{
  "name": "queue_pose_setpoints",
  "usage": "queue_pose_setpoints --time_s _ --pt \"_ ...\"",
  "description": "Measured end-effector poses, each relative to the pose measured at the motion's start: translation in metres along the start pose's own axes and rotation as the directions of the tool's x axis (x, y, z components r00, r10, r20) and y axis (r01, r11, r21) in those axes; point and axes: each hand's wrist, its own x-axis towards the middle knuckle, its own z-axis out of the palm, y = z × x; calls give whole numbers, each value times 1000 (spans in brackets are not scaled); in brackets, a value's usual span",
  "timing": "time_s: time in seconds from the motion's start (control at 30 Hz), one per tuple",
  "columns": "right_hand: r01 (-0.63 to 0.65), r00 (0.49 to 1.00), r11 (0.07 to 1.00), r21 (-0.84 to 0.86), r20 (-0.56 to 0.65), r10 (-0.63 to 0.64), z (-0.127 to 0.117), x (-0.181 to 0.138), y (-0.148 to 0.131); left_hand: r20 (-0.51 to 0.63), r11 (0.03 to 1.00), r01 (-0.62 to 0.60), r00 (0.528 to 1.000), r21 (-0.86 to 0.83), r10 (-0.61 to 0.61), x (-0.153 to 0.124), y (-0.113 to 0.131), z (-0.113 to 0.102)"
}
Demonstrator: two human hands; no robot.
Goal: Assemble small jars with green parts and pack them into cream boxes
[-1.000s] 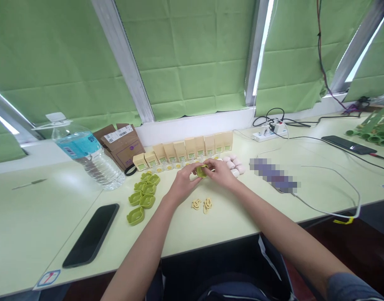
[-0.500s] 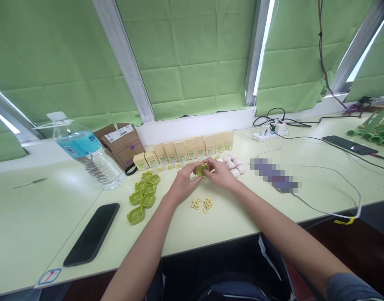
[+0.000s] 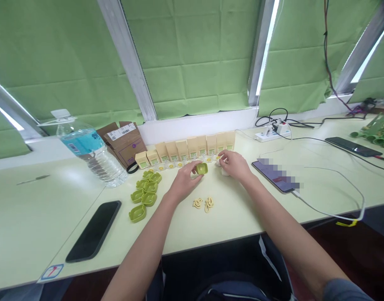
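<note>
My left hand [image 3: 184, 182] pinches a small green plastic cup-shaped piece [image 3: 202, 168] just above the table. My right hand [image 3: 234, 164] has left it and rests over a group of pale pink round pieces [image 3: 225, 172], fingers curled down on them; what it grips is hidden. Two small yellow squiggly pieces [image 3: 203, 203] lie on the table below my hands. A cluster of several green cup pieces [image 3: 144, 193] lies to the left. A row of small beige boxes [image 3: 187, 149] stands behind my hands.
A large water bottle [image 3: 90, 150] and a brown cardboard box [image 3: 124, 140] stand at the back left. A black phone [image 3: 94, 236] lies at the front left, another phone [image 3: 275, 175] with a cable on the right. A power strip [image 3: 271, 133] and cables sit at the back right.
My right hand let go of the green piece and moved right onto the pink pieces. My left hand keeps the green piece. The view shifted slightly.
</note>
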Motion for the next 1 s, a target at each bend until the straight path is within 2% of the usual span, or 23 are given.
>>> queue_pose_setpoints --time_s 0.13,0.23,0.57,0.83,1.0 --pt "-23 997 981 -194 71 37 3 2 6 1 1000 2 1000 2 -2 0 -1 2" --pt "-10 993 967 -256 108 39 7 0 4 0 1000 1 1000 4 -1 0 -1 2" --pt "14 995 968 -250 100 12 10 -4 -5 -6 1000 -3 1000 10 3 0 -2 3" --pt "124 989 968 -219 100 -104 20 0 -3 2 1000 -6 1000 -5 6 -1 3 1" --pt "106 990 963 -250 112 -80 24 2 0 -3 1000 -7 1000 2 7 -1 2 1"
